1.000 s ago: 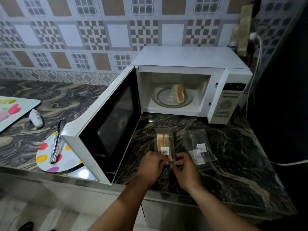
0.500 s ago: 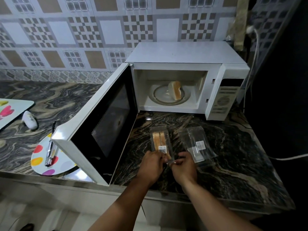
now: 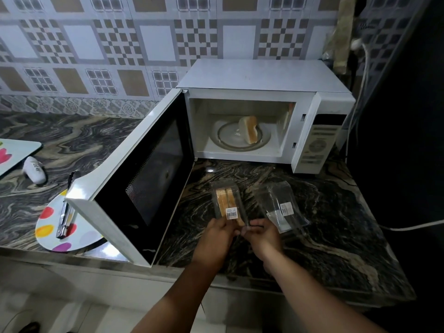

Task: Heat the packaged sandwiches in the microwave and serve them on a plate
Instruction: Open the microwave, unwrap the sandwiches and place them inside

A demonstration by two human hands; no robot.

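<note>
The near end of the sealed sandwich pack [image 3: 227, 205] is pinched between the fingertips of the left hand [image 3: 219, 233] and the right hand [image 3: 260, 233], both closed narrowly on the clear plastic as though its edge were being worked apart; how firmly each finger bears on it cannot be told. The pack lies on the dark marbled counter [image 3: 336, 224] in front of the microwave [image 3: 264, 78], and a sandwich can be seen through its wall beneath a barcode label. Just to its right an empty clear pack [image 3: 280, 206] is lying, with nothing visible inside. The microwave door [image 3: 134, 188] is swung fully open, and one unwrapped sandwich [image 3: 249, 129] is standing on the glass turntable [image 3: 225, 138] inside the cavity. The task is judged to be under way but not far along: one sandwich has been unpacked and loaded, the second is not yet out of its wrapping, and loading, closing, heating and serving are all left to be done. To the left of the door a spotted plate [image 3: 48, 224] is set on the counter, with metal tongs [image 3: 64, 219] lying across it and no food on it yet.
</note>
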